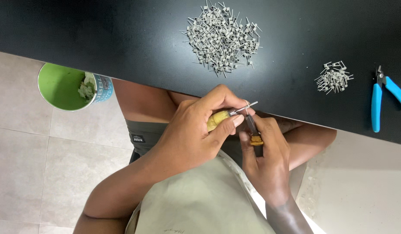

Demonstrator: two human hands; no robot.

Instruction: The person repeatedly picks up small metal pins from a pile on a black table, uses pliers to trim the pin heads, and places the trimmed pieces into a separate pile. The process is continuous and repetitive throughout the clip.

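My left hand (196, 125) is closed around a small yellow-handled tool (217, 119) whose metal tip points right, just below the edge of the black table (122, 43). My right hand (267, 151) grips a second slim tool with an orange-brown handle (255, 139), its metal shaft rising to meet the first tool's tip. A small wire coil piece (248, 105) sits where the two tips cross. Both hands touch at the fingertips, above my lap.
A large heap of small wire coils (222, 37) lies on the table's middle, a smaller heap (334, 78) to the right. Blue-handled cutters (376, 104) lie at the right edge. A green cup (61, 86) with scraps stands on the tiled floor at left.
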